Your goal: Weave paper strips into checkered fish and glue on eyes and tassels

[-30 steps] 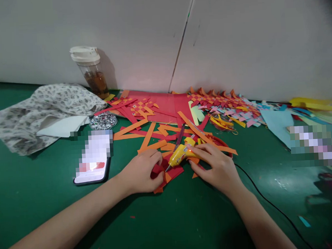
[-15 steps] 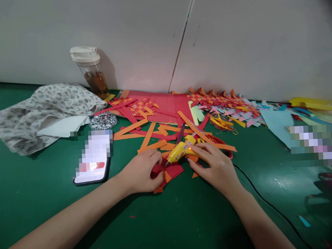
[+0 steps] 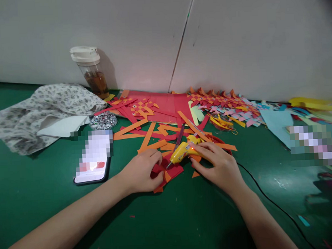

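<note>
On one bench [image 3: 165,225], reckoned from the middle of the view, there are two hands: the left hand [image 3: 143,172] at seven o'clock and the right hand [image 3: 219,166] at four. There is one glue gun [image 3: 181,152] at five, one cord [image 3: 258,187] at four, one cup [image 3: 92,74] at ten, one cloth [image 3: 52,99] at nine, and one phone [image 3: 93,154] between eight and nine. The paper strips [image 3: 130,128] overlap too much to count.

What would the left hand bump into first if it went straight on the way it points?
Beyond the red paper it pinches, the left hand would probably meet the yellow glue gun, tip first, though depth is unclear.
</note>
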The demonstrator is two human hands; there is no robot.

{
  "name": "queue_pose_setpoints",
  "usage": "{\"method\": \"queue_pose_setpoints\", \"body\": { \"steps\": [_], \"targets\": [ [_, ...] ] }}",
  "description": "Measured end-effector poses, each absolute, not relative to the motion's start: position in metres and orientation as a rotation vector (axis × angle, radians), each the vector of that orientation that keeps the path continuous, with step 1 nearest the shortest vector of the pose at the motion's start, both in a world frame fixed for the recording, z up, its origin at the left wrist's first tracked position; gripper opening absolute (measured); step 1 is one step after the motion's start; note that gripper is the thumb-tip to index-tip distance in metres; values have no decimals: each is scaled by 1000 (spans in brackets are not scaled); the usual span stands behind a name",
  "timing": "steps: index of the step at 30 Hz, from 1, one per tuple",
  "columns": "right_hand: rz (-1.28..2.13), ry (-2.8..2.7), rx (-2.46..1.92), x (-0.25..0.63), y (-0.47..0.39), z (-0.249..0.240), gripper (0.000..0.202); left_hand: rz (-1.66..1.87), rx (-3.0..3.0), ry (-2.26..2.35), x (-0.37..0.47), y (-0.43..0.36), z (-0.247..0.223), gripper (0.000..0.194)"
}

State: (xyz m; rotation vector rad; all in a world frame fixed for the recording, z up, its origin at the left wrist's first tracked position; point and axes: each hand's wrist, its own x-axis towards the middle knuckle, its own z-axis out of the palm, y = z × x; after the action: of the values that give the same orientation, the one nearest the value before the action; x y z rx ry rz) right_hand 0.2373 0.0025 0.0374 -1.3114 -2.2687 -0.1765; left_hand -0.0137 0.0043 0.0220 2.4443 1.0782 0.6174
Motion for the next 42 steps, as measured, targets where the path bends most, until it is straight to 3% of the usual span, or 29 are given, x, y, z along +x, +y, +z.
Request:
{"method": "queue_pose_setpoints", "body": {
  "steps": [15,21,29,33,36,39,42],
  "targets": [
    [-145,-2287,-1304,242,2,40,35,582,2426,1083,-14,4,23,13],
    [-146,-2127,-1339,241,5,40,34,527,2355,1110,-14,3,30,38],
    [-358,-1806,-1634,253,16,30,41,533,2369,1056,-16,5,27,13],
    [-480,-1867,-1806,257,17,29,45,534,2367,1088,-15,5,25,14],
    [-610,-1853,-1676,251,13,34,34,535,2369,1086,-15,5,23,16],
    [-404,-1949,-1379,232,4,38,14,535,2377,1076,-15,5,23,16],
    [4,-2058,-1293,205,-8,38,19,541,2383,1074,-15,5,24,16]
  ]
}}
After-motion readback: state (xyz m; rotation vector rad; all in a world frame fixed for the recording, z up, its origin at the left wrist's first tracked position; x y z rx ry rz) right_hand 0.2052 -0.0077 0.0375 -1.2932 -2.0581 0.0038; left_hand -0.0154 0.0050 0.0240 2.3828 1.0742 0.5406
